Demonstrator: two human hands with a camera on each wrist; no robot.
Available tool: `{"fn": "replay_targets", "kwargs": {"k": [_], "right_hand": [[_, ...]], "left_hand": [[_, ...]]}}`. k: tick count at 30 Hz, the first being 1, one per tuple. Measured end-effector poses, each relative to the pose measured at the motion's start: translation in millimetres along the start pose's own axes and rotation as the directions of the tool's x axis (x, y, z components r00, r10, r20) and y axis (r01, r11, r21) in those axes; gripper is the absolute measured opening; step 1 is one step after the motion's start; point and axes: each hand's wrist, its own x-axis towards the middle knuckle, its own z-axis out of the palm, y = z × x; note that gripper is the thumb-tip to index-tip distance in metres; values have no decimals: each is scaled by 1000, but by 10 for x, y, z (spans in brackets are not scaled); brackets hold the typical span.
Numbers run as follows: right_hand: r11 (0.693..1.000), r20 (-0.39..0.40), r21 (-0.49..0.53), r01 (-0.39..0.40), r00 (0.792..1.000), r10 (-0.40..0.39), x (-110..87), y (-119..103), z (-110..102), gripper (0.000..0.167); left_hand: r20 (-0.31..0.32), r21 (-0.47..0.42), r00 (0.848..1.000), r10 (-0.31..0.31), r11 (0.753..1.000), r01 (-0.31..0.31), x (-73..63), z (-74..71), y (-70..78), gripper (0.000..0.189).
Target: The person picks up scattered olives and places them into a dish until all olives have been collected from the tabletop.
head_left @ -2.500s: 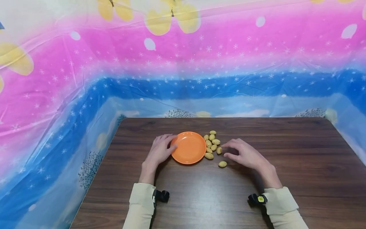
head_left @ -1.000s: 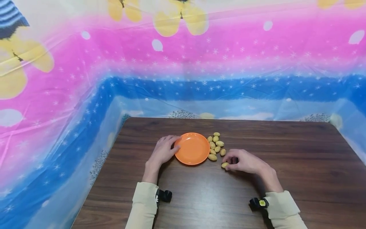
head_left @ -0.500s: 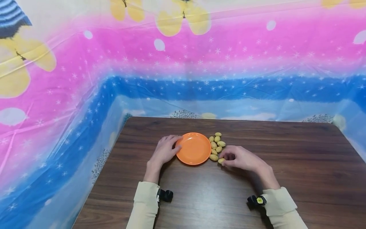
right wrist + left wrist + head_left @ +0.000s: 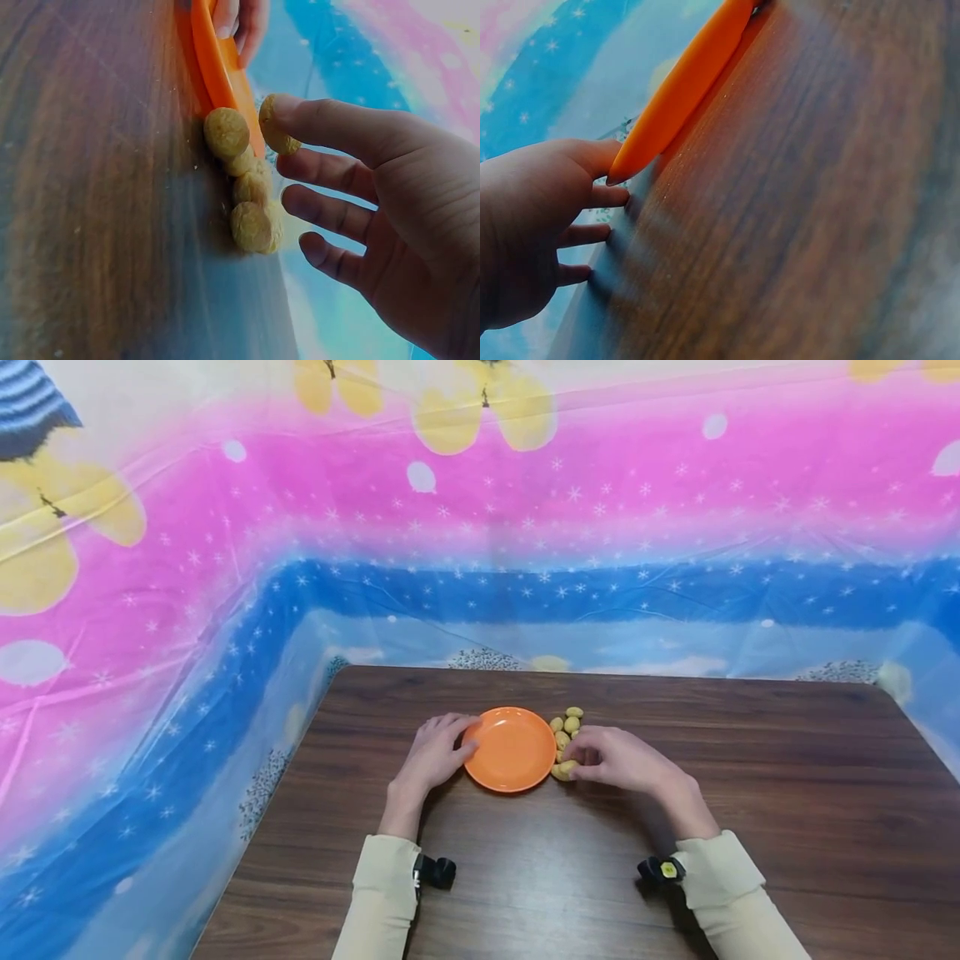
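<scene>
An orange plate (image 4: 510, 750) lies on the table, with a row of wrinkled, yellow, olive-like fruits (image 4: 572, 725) along its right side. My left hand (image 4: 433, 752) rests at the plate's left rim; its thumb and index finger reach over the edge, and in the left wrist view the other fingers extend beyond the rim. My right hand (image 4: 626, 760) is over the near end of the fruits. Its thumb and index finger pinch one fruit (image 4: 279, 135), held raised beside the row in the right wrist view. The right fingers hide part of the row from the head view.
The dark wood-grain table (image 4: 525, 877) carries all of this. A patterned pink and blue cloth (image 4: 480, 577) hangs behind its far edge and along the left. Small black cameras (image 4: 442, 872) sit on both wrists.
My right hand took hold of the single fruit lying nearest me and brought it left and away from me to the row. The left hand stays at the plate; the head view shifts slightly.
</scene>
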Motion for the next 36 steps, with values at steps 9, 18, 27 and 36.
{"fn": "replay_targets", "kwargs": {"k": [9,18,27,36], "right_hand": [[999,-6,-22,30,1000,-30,129,-65,-19,17],[995,-24,-68,72,997,-74,317,-84,4,16],[994,-36,-105,44,998,-48,530,-76,51,14],[984,-61,-175,23,998,-34,784,-98,128,14]], "left_hand": [[2,5,1000,-5,1000,5,21,14,-15,46],[-19,15,1000,13,1000,-12,21,25,-21,45],[-26,12,1000,16,1000,-15,31,34,-10,44],[-22,4,1000,15,1000,-15,2,25,-11,45]]}}
